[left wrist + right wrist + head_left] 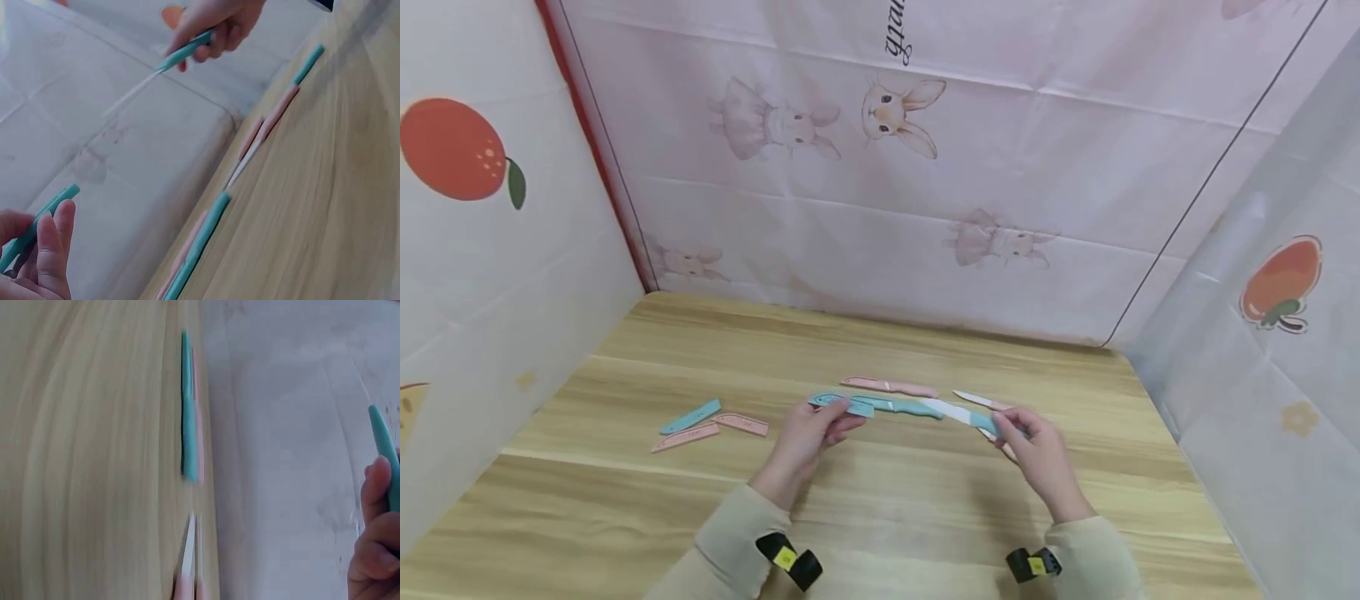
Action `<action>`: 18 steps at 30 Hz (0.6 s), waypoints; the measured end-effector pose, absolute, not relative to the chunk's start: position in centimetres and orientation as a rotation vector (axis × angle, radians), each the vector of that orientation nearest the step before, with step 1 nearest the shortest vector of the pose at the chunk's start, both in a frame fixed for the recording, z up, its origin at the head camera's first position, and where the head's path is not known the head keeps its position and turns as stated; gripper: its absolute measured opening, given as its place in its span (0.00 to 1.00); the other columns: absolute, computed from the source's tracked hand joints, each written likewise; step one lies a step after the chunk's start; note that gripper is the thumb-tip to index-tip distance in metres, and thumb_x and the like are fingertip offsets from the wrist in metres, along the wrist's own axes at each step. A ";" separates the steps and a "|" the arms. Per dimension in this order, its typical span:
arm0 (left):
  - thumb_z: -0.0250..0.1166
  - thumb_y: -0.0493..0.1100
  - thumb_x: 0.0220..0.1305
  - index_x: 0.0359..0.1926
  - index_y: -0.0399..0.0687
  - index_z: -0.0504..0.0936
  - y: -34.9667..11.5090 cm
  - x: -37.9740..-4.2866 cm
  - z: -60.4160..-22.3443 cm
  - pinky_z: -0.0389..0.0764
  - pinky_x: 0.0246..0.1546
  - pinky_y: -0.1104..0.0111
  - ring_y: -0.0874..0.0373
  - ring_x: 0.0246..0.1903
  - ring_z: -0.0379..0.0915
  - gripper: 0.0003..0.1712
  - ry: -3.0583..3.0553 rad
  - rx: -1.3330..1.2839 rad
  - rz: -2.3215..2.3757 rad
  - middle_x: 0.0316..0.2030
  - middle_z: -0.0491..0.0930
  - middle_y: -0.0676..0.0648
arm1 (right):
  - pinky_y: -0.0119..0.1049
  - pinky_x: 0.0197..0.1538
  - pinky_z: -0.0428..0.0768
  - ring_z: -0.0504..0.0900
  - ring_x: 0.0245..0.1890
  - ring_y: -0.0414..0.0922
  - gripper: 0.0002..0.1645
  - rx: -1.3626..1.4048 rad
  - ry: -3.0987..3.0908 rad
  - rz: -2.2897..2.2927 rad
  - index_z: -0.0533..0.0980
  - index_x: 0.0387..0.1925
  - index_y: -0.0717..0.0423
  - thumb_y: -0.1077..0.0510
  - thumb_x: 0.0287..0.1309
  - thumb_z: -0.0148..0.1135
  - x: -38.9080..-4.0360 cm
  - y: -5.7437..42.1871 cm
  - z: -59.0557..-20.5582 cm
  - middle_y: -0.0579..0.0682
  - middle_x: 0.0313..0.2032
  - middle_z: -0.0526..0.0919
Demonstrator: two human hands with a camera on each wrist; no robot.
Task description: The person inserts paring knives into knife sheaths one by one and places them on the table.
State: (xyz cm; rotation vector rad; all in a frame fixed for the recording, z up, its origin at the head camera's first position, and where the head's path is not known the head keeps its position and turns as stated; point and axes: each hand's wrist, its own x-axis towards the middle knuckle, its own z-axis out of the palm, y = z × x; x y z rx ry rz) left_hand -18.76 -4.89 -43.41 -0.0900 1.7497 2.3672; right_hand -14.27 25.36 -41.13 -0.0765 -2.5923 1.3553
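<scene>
My left hand [808, 437] pinches a teal knife sheath [862, 410] between thumb and fingers, above the table. My right hand [1037, 454] grips the teal handle of a knife [951, 411], its white blade bare and pointing left toward the sheath. Blade and sheath are apart, as the left wrist view also shows. Under them on the table lies a teal sheathed knife [917, 408], with a pink sheathed knife [913, 389] just behind it. Near the right hand lie two pink-handled knives [278, 115] with bare white blades; the hand partly covers them in the head view.
To the left on the wooden table [925, 517] lie a loose teal sheath [691, 417] and two pink sheaths [685, 438]. Another teal piece [309, 64] lies beyond the pink knives. Printed cloth walls [850, 208] enclose the back and both sides.
</scene>
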 end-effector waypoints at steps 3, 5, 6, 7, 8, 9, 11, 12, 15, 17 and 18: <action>0.57 0.40 0.66 0.45 0.30 0.77 -4.0 -17.9 -43.4 0.79 0.25 0.78 0.60 0.31 0.82 0.14 1.718 -0.077 2.388 0.32 0.84 0.41 | 0.28 0.21 0.65 0.68 0.21 0.38 0.15 -0.044 -2.563 1.398 0.78 0.25 0.58 0.51 0.60 0.61 -14.0 23.4 -40.7 0.49 0.24 0.81; 0.58 0.41 0.66 0.45 0.30 0.77 -3.7 -17.5 -43.6 0.78 0.24 0.78 0.60 0.31 0.82 0.15 1.705 -0.085 2.387 0.32 0.84 0.41 | 0.29 0.19 0.61 0.63 0.18 0.38 0.16 -0.048 -2.587 1.398 0.77 0.23 0.56 0.49 0.59 0.62 -14.0 22.6 -40.7 0.49 0.20 0.78; 0.58 0.41 0.66 0.46 0.30 0.77 -3.7 -17.4 -43.6 0.78 0.24 0.78 0.60 0.31 0.82 0.16 1.701 -0.088 2.387 0.31 0.84 0.41 | 0.29 0.19 0.59 0.59 0.16 0.39 0.17 -0.054 -2.602 1.406 0.77 0.23 0.55 0.48 0.59 0.62 -14.0 22.3 -40.7 0.48 0.20 0.78; 0.58 0.41 0.66 0.46 0.30 0.77 -3.6 -17.3 -43.6 0.78 0.25 0.78 0.60 0.31 0.82 0.16 1.698 -0.085 2.388 0.31 0.84 0.41 | 0.29 0.18 0.58 0.58 0.15 0.39 0.17 -0.058 -2.614 1.413 0.77 0.23 0.55 0.47 0.58 0.61 -14.0 22.1 -40.7 0.48 0.19 0.78; 0.58 0.41 0.66 0.46 0.30 0.77 -3.6 -17.2 -43.6 0.79 0.25 0.78 0.60 0.31 0.82 0.16 1.699 -0.078 2.388 0.31 0.84 0.42 | 0.29 0.18 0.58 0.58 0.15 0.39 0.18 -0.063 -2.622 1.421 0.77 0.23 0.55 0.46 0.58 0.62 -14.0 22.0 -40.8 0.48 0.19 0.77; 0.58 0.42 0.66 0.46 0.30 0.76 -3.6 -17.1 -43.6 0.79 0.25 0.78 0.60 0.31 0.82 0.16 1.701 -0.067 2.388 0.31 0.84 0.42 | 0.29 0.18 0.58 0.58 0.15 0.39 0.18 -0.065 -2.626 1.428 0.77 0.23 0.55 0.46 0.58 0.62 -14.0 21.9 -40.8 0.48 0.19 0.77; 0.57 0.42 0.67 0.47 0.30 0.76 -3.6 -17.1 -43.5 0.79 0.26 0.78 0.59 0.32 0.82 0.17 1.703 -0.038 2.390 0.32 0.84 0.42 | 0.29 0.19 0.59 0.59 0.16 0.40 0.16 -0.059 -2.626 1.431 0.76 0.22 0.55 0.48 0.58 0.62 -14.0 21.8 -40.9 0.48 0.19 0.78; 0.57 0.42 0.67 0.47 0.30 0.76 -3.7 -17.1 -43.4 0.79 0.26 0.78 0.59 0.33 0.82 0.17 1.707 -0.019 2.390 0.33 0.84 0.42 | 0.29 0.20 0.59 0.59 0.16 0.40 0.15 -0.055 -2.621 1.435 0.76 0.22 0.55 0.50 0.58 0.62 -14.1 21.8 -40.9 0.47 0.19 0.78; 0.58 0.44 0.67 0.47 0.30 0.76 -3.8 -17.1 -43.2 0.79 0.26 0.78 0.59 0.33 0.82 0.19 1.710 0.003 2.389 0.34 0.84 0.41 | 0.30 0.20 0.59 0.59 0.16 0.40 0.13 -0.048 -2.609 1.451 0.76 0.22 0.56 0.54 0.59 0.62 -14.2 21.7 -41.0 0.48 0.19 0.78; 0.57 0.44 0.67 0.48 0.29 0.76 -3.8 -17.2 -43.2 0.79 0.26 0.78 0.60 0.33 0.82 0.20 1.711 0.004 2.390 0.34 0.84 0.41 | 0.30 0.20 0.59 0.59 0.16 0.40 0.12 -0.049 -2.605 1.459 0.76 0.23 0.56 0.55 0.59 0.62 -14.2 21.6 -40.9 0.48 0.19 0.78; 0.57 0.44 0.67 0.48 0.29 0.75 -3.9 -17.2 -43.2 0.78 0.26 0.78 0.60 0.33 0.82 0.20 1.706 0.002 2.393 0.34 0.84 0.41 | 0.30 0.20 0.59 0.59 0.16 0.40 0.12 -0.046 -2.603 1.461 0.77 0.22 0.56 0.55 0.59 0.62 -14.2 21.6 -40.9 0.48 0.19 0.78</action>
